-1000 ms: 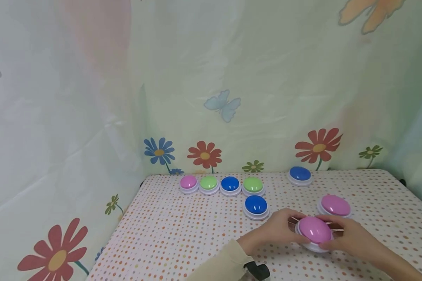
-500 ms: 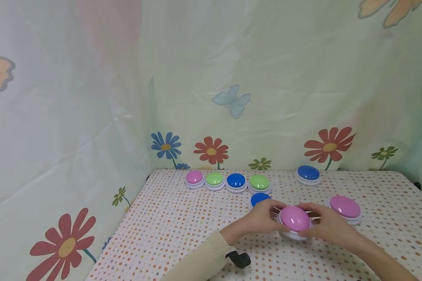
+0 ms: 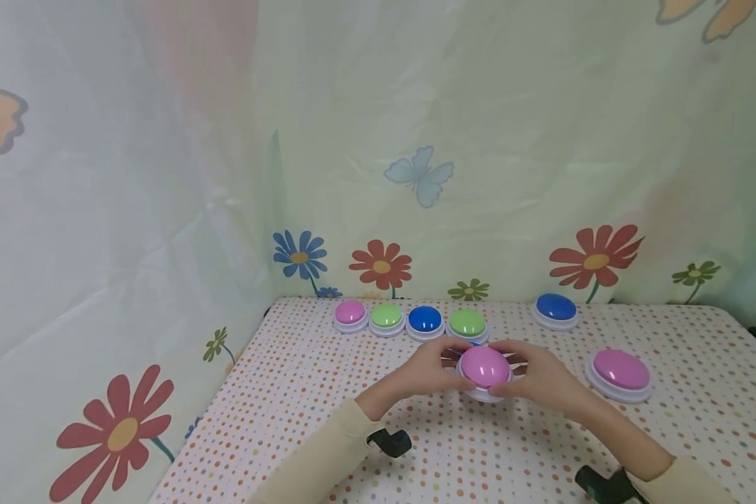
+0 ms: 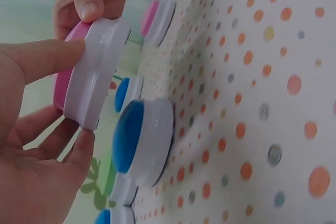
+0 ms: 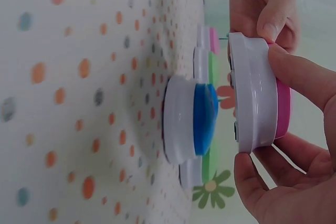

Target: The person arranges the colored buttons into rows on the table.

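Between them, my left hand (image 3: 430, 369) and right hand (image 3: 538, 374) hold a pink push button (image 3: 485, 367) with a white round base. Each hand grips one side of the base, thumb toward me and fingers on the far side. Both wrist views show the pink button (image 4: 93, 72) raised off the table, its underside facing a blue push button (image 5: 184, 121) that sits on the tabletop. In the head view that blue button is almost wholly hidden behind the held one.
Along the back stand a pink button (image 3: 351, 314), a green button (image 3: 386, 318), a blue button (image 3: 425, 321) and another green button (image 3: 467, 324). To the right are a blue button (image 3: 556, 309) and a pink button (image 3: 621, 372). A dotted cloth covers the table (image 3: 277, 420).
Both hands have carried the pink button leftward and a little farther away, until it covers the front blue button in the head view. The head view has shifted slightly.
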`<control>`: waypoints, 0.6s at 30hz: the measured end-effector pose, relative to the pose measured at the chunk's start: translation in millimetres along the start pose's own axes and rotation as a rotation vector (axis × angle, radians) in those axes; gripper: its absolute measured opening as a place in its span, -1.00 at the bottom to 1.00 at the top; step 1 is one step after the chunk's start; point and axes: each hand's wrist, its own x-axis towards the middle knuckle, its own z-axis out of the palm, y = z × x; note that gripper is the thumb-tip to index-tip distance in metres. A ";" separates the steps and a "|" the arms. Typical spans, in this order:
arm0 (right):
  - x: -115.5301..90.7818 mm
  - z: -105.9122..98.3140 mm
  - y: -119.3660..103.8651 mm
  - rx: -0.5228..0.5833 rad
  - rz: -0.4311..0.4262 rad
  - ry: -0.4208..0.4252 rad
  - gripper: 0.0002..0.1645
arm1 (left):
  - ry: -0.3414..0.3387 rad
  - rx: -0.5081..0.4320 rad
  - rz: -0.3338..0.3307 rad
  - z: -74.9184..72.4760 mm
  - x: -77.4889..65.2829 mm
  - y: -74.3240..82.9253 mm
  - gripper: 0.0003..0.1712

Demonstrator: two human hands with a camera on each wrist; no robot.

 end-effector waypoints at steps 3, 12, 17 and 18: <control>8.4 3.2 -7.1 0.003 -0.026 0.000 -0.06 | 0.016 0.008 -0.004 -10.3 -3.0 -0.6 -0.37; 37.2 16.8 -24.8 0.003 -0.015 -0.008 -0.10 | 0.073 0.019 -0.075 -35.5 -8.5 -13.0 -0.35; 54.3 25.7 -29.4 -0.012 -0.030 -0.016 -0.12 | 0.088 -0.002 -0.078 -48.9 -14.9 -17.8 -0.35; 57.8 27.2 -30.0 -0.012 -0.027 -0.018 -0.12 | 0.089 -0.005 -0.079 -51.6 -15.7 -19.6 -0.35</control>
